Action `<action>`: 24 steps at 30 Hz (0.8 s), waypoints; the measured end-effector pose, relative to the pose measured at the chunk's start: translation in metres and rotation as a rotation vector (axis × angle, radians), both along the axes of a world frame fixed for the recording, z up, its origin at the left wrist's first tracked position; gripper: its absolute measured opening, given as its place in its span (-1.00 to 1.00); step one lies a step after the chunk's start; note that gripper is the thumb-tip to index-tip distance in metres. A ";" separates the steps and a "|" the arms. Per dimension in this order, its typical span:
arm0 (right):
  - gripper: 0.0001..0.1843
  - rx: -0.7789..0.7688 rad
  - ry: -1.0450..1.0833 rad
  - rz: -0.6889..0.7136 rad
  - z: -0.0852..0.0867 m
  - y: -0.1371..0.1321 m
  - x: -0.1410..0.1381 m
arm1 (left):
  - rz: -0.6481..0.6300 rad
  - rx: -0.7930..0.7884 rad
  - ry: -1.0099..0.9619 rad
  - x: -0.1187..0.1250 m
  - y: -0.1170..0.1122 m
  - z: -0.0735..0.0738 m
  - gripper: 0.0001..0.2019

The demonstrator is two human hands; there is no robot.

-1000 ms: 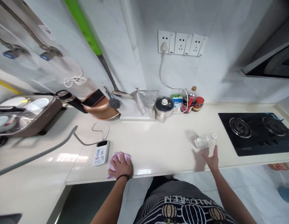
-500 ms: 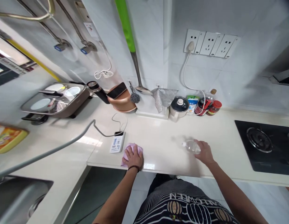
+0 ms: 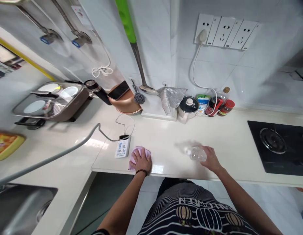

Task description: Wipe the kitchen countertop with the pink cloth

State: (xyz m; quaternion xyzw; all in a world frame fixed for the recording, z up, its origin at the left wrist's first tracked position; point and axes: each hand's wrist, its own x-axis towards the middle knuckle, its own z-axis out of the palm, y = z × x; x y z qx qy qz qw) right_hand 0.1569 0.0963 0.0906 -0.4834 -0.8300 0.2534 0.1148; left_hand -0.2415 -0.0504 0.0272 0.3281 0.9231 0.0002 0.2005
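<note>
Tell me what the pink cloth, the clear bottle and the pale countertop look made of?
Pink cloth: soft fabric, probably microfibre; it bunches under the left hand. Clear bottle in the right hand: likely thin plastic, see-through. Pale countertop: glossy stone or composite; it mirrors light.

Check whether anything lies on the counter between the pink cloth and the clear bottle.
Nothing visible does. The left hand presses the pink cloth, the right hand grips the clear bottle, and only bare counter shows between them. The white power bank lies on the cloth's far side, out of the way.
</note>
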 end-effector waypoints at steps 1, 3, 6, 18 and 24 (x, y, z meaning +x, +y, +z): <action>-0.13 0.016 0.075 -0.050 -0.002 0.003 0.013 | -0.037 -0.010 -0.001 0.006 -0.001 -0.001 -0.32; -0.14 0.039 0.205 -0.202 -0.006 0.010 0.040 | -0.147 -0.015 -0.023 0.025 -0.003 -0.004 -0.31; -0.06 0.028 0.365 -0.486 -0.014 0.017 0.079 | -0.398 0.005 -0.110 0.073 -0.005 -0.012 -0.32; 0.18 -0.168 -0.088 -0.936 -0.053 -0.014 0.156 | -1.148 0.156 -0.342 0.210 0.118 -0.013 -0.38; -0.06 -0.266 -0.435 -0.789 -0.075 -0.059 0.169 | -0.692 0.095 -0.161 0.107 0.179 0.001 -0.36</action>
